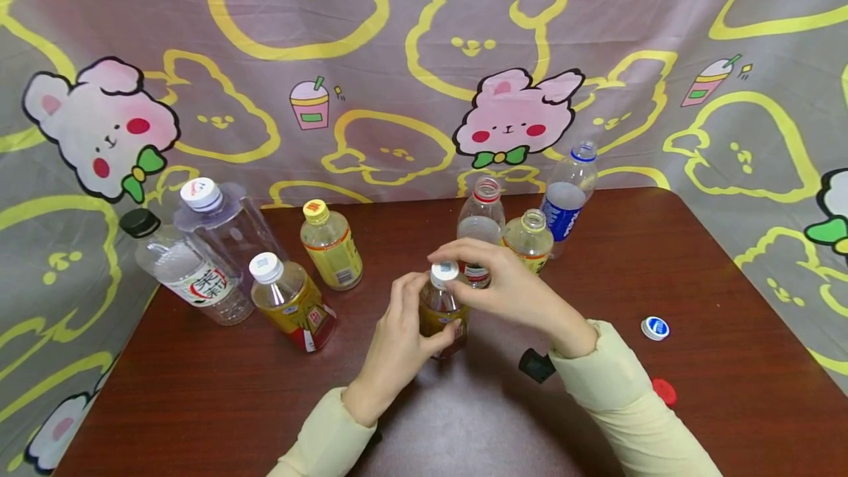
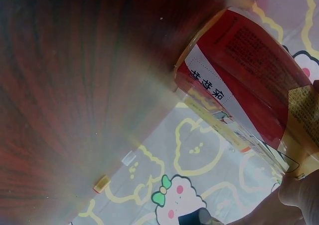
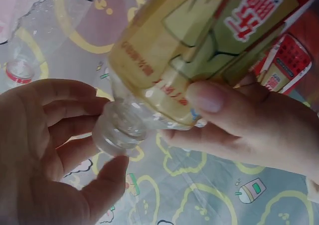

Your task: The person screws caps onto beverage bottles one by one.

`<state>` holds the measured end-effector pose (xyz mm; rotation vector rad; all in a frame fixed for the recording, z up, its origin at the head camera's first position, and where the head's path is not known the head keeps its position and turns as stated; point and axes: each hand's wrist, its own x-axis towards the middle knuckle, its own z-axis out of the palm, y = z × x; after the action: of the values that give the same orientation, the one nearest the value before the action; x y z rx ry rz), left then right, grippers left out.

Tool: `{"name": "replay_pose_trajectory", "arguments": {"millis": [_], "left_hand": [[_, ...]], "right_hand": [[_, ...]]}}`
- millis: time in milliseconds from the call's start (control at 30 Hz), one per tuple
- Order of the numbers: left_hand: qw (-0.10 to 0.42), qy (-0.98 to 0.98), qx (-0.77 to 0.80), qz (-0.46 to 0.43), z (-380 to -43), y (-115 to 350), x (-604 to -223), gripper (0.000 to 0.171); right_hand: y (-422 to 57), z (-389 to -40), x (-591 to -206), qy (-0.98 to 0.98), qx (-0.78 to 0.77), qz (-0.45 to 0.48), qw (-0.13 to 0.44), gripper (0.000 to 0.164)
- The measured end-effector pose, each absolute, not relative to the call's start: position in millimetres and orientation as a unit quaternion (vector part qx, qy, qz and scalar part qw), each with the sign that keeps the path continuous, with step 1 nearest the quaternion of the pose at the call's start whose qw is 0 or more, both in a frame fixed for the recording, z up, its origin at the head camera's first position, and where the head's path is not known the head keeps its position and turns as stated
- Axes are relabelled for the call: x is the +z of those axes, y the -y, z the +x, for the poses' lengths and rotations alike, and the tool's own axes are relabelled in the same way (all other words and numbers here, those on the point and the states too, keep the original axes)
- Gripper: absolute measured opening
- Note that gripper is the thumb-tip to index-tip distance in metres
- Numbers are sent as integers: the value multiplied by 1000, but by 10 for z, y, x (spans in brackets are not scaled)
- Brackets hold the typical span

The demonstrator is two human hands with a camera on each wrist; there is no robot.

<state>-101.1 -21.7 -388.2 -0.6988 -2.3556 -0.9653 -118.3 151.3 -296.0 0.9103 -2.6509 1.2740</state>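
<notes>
A plastic drink bottle [image 1: 437, 322] with a gold and red label stands upright on the table in front of me, dark liquid showing low in it. My left hand [image 1: 391, 333] grips its side, thumb on the near face. At the top, my right hand [image 1: 500, 285] pinches the white bottle cap [image 1: 444, 271] between thumb and fingers. The right wrist view has the thumb and fingertips around the pale cap [image 3: 105, 137] at the bottle's neck. Red and gold label [image 2: 254, 70] fills much of the left wrist view. Part of the bottle is hidden behind my fingers.
Left stand a black-capped bottle [image 1: 205, 285], a large clear bottle [image 1: 228, 223], a white-capped tea bottle [image 1: 288, 308] and a yellow-capped bottle [image 1: 334, 252]. Uncapped bottles stand behind my right hand, including a blue-labelled one [image 1: 564, 205]. A blue-and-white cap [image 1: 656, 327] and red cap [image 1: 665, 392] lie right.
</notes>
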Motion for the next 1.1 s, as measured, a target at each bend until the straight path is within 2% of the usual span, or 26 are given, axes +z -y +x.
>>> {"name": "replay_pose_trajectory", "arguments": {"millis": [500, 700, 867, 1100], "left_hand": [[241, 863, -363, -255, -1014, 216, -3879, 70], [246, 864, -358, -255, -1002, 211, -3884, 70], [247, 865, -355, -254, -1003, 211, -3887, 69], [247, 864, -356, -256, -1005, 217, -3883, 69]], "right_hand": [[-1431, -1223, -2967, 889, 387, 231, 82, 35], [-1447, -1214, -3007, 882, 390, 259, 54, 41], [-1507, -1196, -3008, 858, 406, 314, 33, 36], [-1537, -1188, -2987, 861, 401, 311, 34, 32]]}}
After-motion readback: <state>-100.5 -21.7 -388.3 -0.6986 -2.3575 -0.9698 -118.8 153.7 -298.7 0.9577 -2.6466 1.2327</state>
